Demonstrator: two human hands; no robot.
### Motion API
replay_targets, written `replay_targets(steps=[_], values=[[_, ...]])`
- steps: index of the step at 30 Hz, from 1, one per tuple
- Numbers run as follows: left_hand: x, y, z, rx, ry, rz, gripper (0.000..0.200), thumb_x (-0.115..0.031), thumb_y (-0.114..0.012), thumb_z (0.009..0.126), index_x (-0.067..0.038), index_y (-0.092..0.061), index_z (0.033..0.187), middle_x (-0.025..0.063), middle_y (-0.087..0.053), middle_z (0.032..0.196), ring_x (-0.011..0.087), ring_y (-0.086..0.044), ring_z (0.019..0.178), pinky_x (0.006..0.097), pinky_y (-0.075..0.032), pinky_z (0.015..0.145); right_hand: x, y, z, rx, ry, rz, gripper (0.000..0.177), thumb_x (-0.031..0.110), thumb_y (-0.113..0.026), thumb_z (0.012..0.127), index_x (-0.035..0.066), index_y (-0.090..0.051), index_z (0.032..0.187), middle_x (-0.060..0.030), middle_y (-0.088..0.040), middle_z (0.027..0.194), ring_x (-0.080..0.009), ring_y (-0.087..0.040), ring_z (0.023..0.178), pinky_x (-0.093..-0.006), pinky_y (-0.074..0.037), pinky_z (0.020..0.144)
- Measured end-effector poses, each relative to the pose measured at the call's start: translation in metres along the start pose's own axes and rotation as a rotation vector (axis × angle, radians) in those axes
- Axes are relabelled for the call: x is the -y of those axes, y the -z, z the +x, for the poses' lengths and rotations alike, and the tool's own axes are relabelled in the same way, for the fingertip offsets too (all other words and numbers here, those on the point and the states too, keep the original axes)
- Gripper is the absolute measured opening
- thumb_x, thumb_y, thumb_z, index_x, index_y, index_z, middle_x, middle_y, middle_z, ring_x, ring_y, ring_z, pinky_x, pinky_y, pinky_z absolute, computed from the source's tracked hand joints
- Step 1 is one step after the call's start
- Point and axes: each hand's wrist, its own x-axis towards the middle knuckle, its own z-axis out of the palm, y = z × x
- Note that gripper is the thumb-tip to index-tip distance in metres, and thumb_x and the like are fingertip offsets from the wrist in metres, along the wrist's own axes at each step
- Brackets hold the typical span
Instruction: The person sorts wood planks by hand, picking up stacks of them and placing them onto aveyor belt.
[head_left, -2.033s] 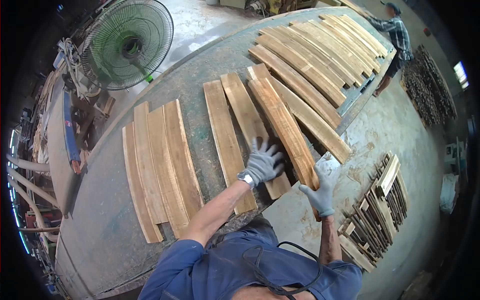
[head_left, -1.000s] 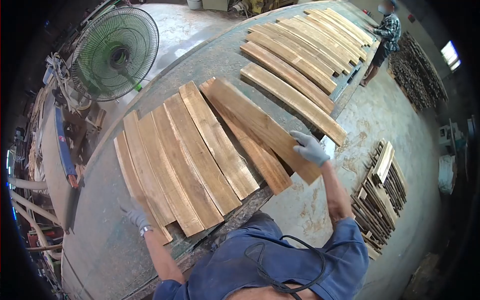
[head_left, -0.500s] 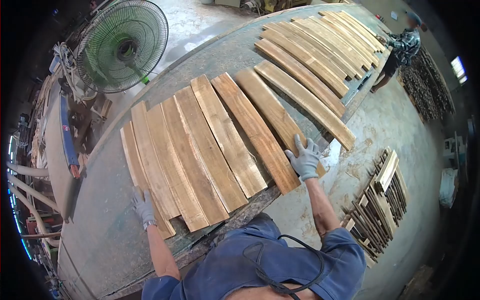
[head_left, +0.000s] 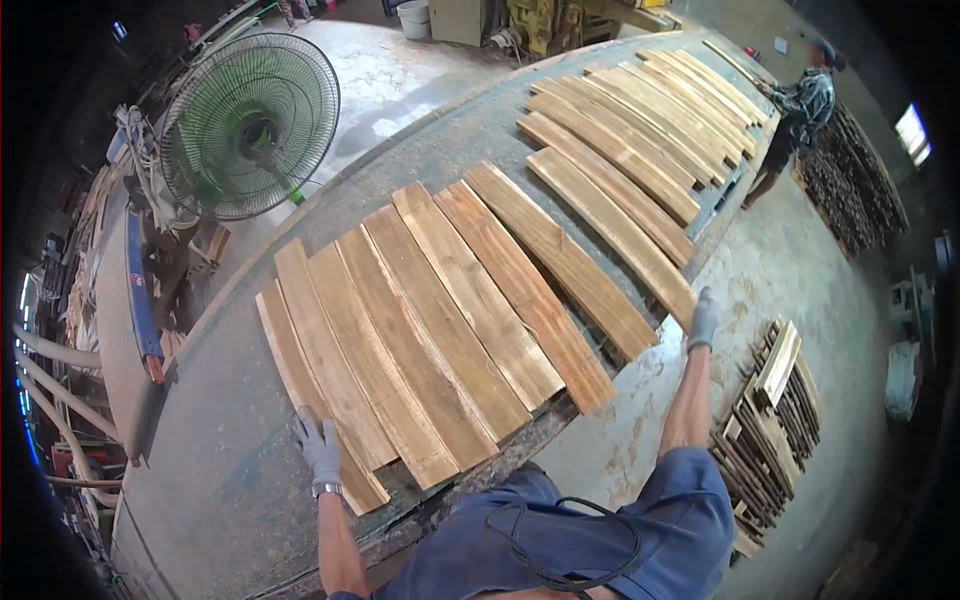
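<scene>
Wooden boards (head_left: 430, 310) lie side by side on a long grey-green table (head_left: 225, 400). My left hand (head_left: 319, 452), in a grey glove, rests with its fingers apart on the lower part of the leftmost board (head_left: 312, 385). My right hand (head_left: 705, 318), also gloved, is at the near end of a pale board (head_left: 615, 235) that reaches over the table edge; its fingers look closed around that end. Between the hands lie several boards, among them a reddish one (head_left: 530, 300) and a brown one (head_left: 570, 265).
More boards (head_left: 650, 120) lie farther along the table, with a person (head_left: 805, 100) beside the far end. A green fan (head_left: 255, 130) stands beyond the table. Stacked sticks (head_left: 760, 440) lie on the floor at the right, and a dark wood pile (head_left: 850, 180) is behind.
My right hand has left the brown board and moved right to the end of the pale board. The brown board now lies closer to the reddish one. My left hand remains on the leftmost board.
</scene>
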Motion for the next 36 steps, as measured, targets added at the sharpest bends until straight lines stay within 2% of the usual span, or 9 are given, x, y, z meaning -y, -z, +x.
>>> replay_targets(steps=[5,10,11,14,18,19,22,27,36], values=[[-0.047,-0.006,-0.012,0.01,-0.112,-0.089,0.073,-0.04,-0.051,0.092,-0.006,-0.02,0.149,0.034,-0.022,0.147,0.049,-0.021,0.137,0.0506,-0.018,0.113,0.042,-0.073,-0.044,-0.14,0.228,-0.157,0.073,0.049,-0.048,0.093,-0.009,-0.039,0.136,-0.0278,-0.043,0.139,-0.037,-0.037,0.133,-0.0376,-0.029,0.11],[-0.118,-0.028,-0.03,0.076,-0.11,-0.142,0.078,-0.043,-0.055,0.089,-0.006,-0.021,0.149,0.0378,-0.016,0.147,0.0528,-0.019,0.135,0.0543,-0.016,0.112,0.094,-0.002,-0.043,0.093,0.224,0.246,0.074,0.048,-0.052,0.092,-0.009,-0.04,0.136,-0.0293,-0.043,0.139,-0.0411,-0.032,0.135,-0.0382,-0.029,0.11],[-0.127,-0.033,-0.036,0.085,-0.127,-0.157,0.079,-0.043,-0.056,0.088,-0.007,-0.021,0.149,0.0385,-0.015,0.147,0.0536,-0.018,0.135,0.0551,-0.016,0.112,0.109,0.017,-0.062,-0.176,0.202,-0.21,0.069,0.046,-0.054,0.092,-0.008,-0.043,0.134,-0.0283,-0.047,0.135,-0.0383,-0.041,0.13,-0.0379,-0.031,0.109],[-0.145,-0.02,-0.055,0.184,-0.233,-0.215,0.08,-0.044,-0.057,0.087,-0.008,-0.022,0.15,0.0406,-0.013,0.146,0.0559,-0.017,0.134,0.0572,-0.016,0.111,0.049,0.013,-0.072,-0.582,0.205,0.029,0.059,0.04,-0.05,0.096,-0.006,-0.045,0.133,-0.0262,-0.053,0.13,-0.038,-0.05,0.121,-0.0384,-0.036,0.104],[-0.117,-0.006,-0.026,-0.007,-0.261,-0.332,0.078,-0.044,-0.058,0.087,-0.01,-0.025,0.149,0.0348,-0.017,0.148,0.0512,-0.017,0.137,0.0558,-0.017,0.111,-0.075,-0.063,-0.158,-0.126,-0.046,0.512,0.054,0.039,-0.035,0.102,-0.005,-0.046,0.131,-0.0214,-0.058,0.121,-0.0329,-0.056,0.105,-0.0382,-0.044,0.092],[-0.108,-0.03,-0.011,-0.095,-0.137,-0.359,0.075,-0.041,-0.059,0.087,-0.01,-0.028,0.148,0.0322,-0.018,0.149,0.049,-0.018,0.138,0.0545,-0.018,0.112,-0.071,-0.077,-0.199,-0.015,-0.118,0.642,0.054,0.04,-0.034,0.102,-0.004,-0.047,0.131,-0.0187,-0.058,0.121,-0.0306,-0.056,0.104,-0.0371,-0.045,0.092],[-0.146,-0.044,0.026,-0.199,-0.382,-0.334,0.072,-0.036,-0.061,0.086,-0.011,-0.032,0.147,0.0329,-0.017,0.15,0.0483,-0.018,0.138,0.0535,-0.018,0.113,-0.048,-0.109,-0.265,0.181,-0.243,0.934,0.056,0.044,-0.03,0.102,0.0,-0.049,0.13,-0.0106,-0.059,0.12,-0.0236,-0.056,0.103,-0.0339,-0.045,0.091],[-0.145,-0.047,0.021,-0.113,-0.409,-0.361,0.061,-0.024,-0.066,0.076,-0.013,-0.053,0.134,0.022,-0.024,0.152,0.0549,-0.017,0.135,0.0609,-0.02,0.11,-0.018,-0.118,-0.295,0.226,-0.211,1.238,0.059,0.047,-0.028,0.102,0.0,-0.051,0.129,-0.0056,-0.058,0.12,-0.0186,-0.055,0.102,-0.0323,-0.045,0.093],[-0.164,-0.15,0.043,-0.171,-0.545,-0.234,0.046,-0.029,-0.063,0.08,-0.022,-0.062,0.125,0.0204,-0.028,0.151,0.062,-0.015,0.131,0.0642,-0.021,0.108,-0.139,-0.17,-0.36,0.094,-0.226,0.73,0.061,0.048,-0.025,0.102,-0.001,-0.056,0.121,-0.0079,-0.063,0.109,-0.0202,-0.059,0.097,-0.035,-0.049,0.087]])
